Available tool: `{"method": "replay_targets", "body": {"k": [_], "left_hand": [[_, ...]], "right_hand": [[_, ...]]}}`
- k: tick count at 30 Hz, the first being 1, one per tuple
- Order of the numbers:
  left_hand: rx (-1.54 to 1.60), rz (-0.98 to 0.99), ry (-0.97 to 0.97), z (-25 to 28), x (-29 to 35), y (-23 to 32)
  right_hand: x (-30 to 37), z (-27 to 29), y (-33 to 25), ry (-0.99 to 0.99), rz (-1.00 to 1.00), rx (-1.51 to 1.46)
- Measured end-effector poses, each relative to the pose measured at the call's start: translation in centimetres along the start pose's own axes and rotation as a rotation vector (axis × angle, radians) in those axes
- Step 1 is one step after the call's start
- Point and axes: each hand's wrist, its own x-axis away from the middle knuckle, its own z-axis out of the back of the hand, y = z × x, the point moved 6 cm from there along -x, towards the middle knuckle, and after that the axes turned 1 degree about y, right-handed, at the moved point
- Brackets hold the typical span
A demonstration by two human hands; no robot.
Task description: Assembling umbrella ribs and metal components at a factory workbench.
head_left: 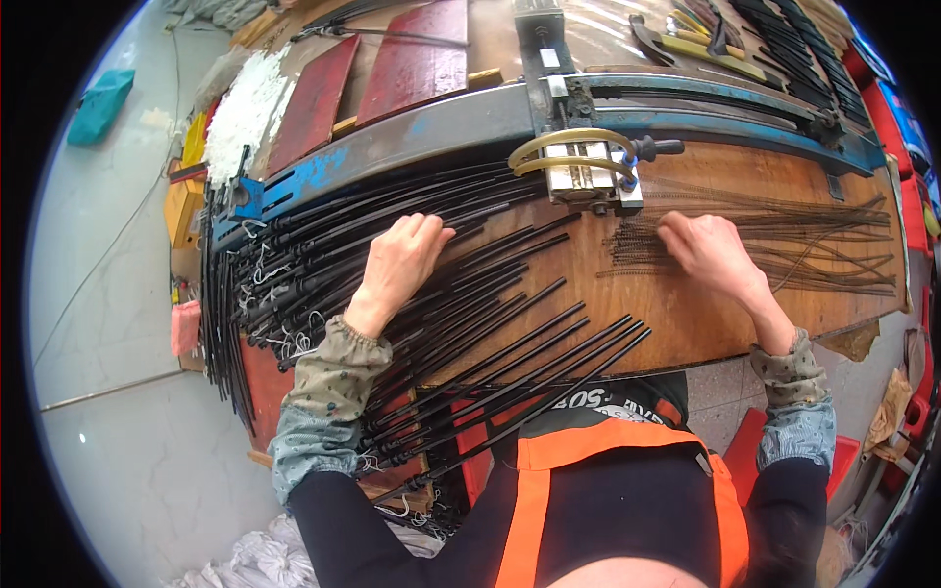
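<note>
L hand (404, 257) is over the big bunch of black rods (323, 230). Its fingers are curled in, w/ the tips close to the upper rods; can't tell if they pinch one. Rods lie under & around that hand, on the L side of the wooden counter (706, 323), w/ many ends pointing up & R.

R hand (708, 250) is at the L end of a heap of thin dark coils (823, 235). Its fingers are bent, tips down at the coils; can't tell if they're pressed tight on any. Most coils run off to the R, past the hand.

Btwn the hands, a bit farther back, is a metal block (578, 174) w/ a yellow hose (564, 140), in the way of a straight reach back. Behind it a long blue beam (392, 154) runs across.

Count: 2 hands, 1 block, 2 dark red boards (417, 59) past the beam, 1 white pile (247, 108) near them, 1 pink block (184, 326) at far L. Rods & coils: lots, too tangled to count.
</note>
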Motion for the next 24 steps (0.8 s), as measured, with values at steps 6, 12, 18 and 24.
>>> {"method": "replay_targets", "body": {"k": [6,12,18,24], "left_hand": [[0.035,-0.085,-0.136,0.6,-1.5,7.5],[0.156,-0.039,-0.156,1.1,-1.8,9.9],[0.168,-0.075,-0.245,1.0,-2.9,12.9],[0.096,-0.171,-0.358,2.4,-5.1,14.5]], "right_hand": [[1.5,-0.3,-7.6,-0.159,0.273,-0.383],[1.1,-1.6,-7.3,0.192,0.136,-0.631],[3.6,0.2,-7.2,0.370,0.449,-0.330],[3.9,2.3,-7.2,0.636,0.654,-0.136]]}}
